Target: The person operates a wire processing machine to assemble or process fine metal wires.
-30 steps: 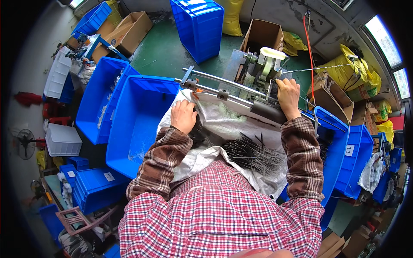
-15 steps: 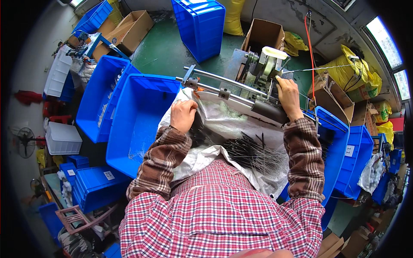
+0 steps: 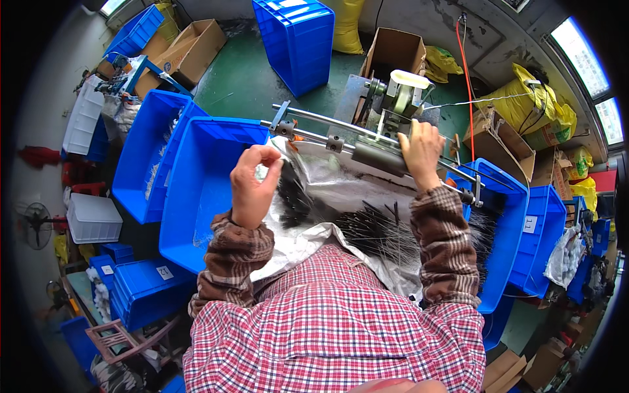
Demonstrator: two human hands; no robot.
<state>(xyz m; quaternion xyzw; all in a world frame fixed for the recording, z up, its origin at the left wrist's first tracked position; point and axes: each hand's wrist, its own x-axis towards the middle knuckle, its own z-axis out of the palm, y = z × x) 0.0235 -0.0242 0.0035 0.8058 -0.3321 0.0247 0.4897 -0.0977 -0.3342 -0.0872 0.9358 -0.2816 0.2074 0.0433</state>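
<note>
Black bristle strands (image 3: pixel 377 229), heaped on grey sheeting (image 3: pixel 308 239) just below the metal rail (image 3: pixel 367 134); likely light, springy, slippery, best pinched mid-bundle. Left hand (image 3: pixel 252 187) raised left of the heap, fingertips pinched, contents too small to tell. Right hand (image 3: pixel 420 152) wrapped on the rail.

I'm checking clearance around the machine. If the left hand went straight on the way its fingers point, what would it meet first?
Probably the metal rod of the machine, just beyond the left hand; depth is unclear, so it might pass above it.
</note>
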